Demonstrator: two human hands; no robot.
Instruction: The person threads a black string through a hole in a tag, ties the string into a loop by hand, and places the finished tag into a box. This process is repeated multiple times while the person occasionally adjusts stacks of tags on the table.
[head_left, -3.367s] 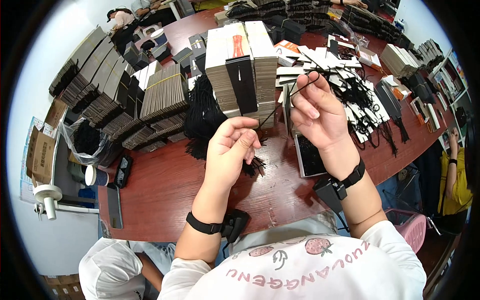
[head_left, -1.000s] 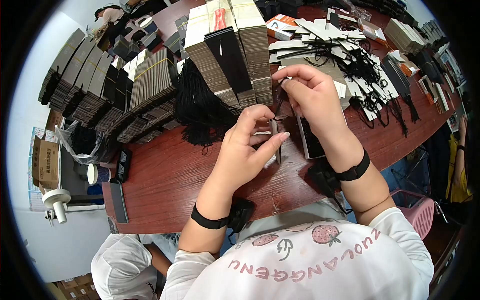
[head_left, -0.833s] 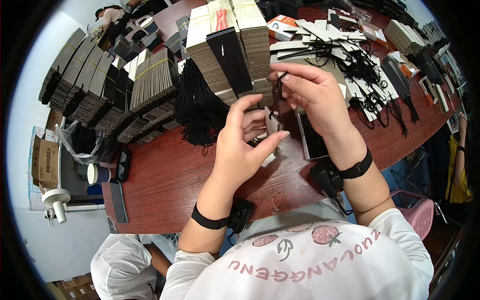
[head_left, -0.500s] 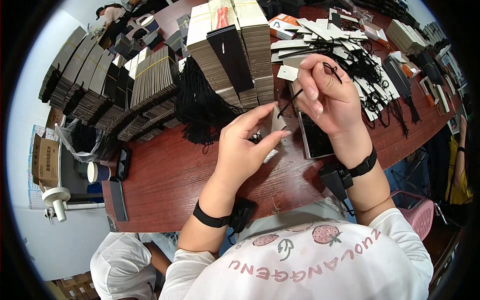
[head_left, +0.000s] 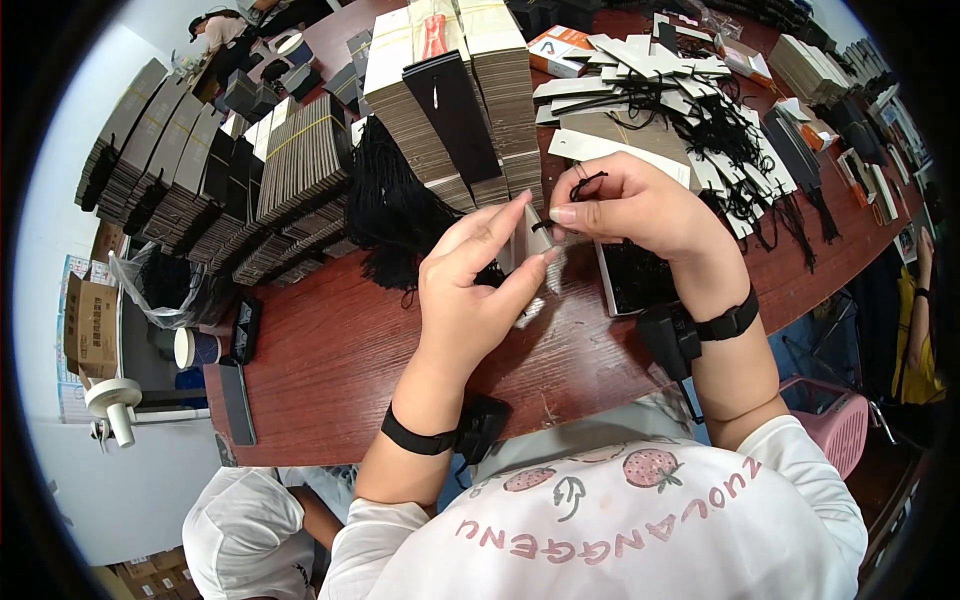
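Observation:
Near the middle of the table, my left hand (head_left: 462, 275) grips a thin, light-coloured card tag (head_left: 534, 232) by its edges, between thumb and fingers. My right hand (head_left: 645, 205) is closed in a pinch on a black cord (head_left: 588, 185), right beside the tag's upper end. A short black stretch of the cord runs between tag and fingertips; whether it passes through a hole is too small to tell. Just beyond my left hand lies a thick bundle of black cords (head_left: 385, 205). Under my right hand sits a shallow tray (head_left: 610, 285) with dark contents.
Tall banded card stacks (head_left: 400, 110) rise straight ahead, a black tag (head_left: 452, 118) leaning on them. Strung white tags (head_left: 745, 165) are heaped at right. More card stacks (head_left: 290, 165) line the left side. A phone (head_left: 237, 405) and paper cup (head_left: 197, 346) are at the left edge.
My right hand has come down and left, from holding the cord stretched away to pinching it close against the tag. My left hand has shifted slightly left, still gripping the tag.

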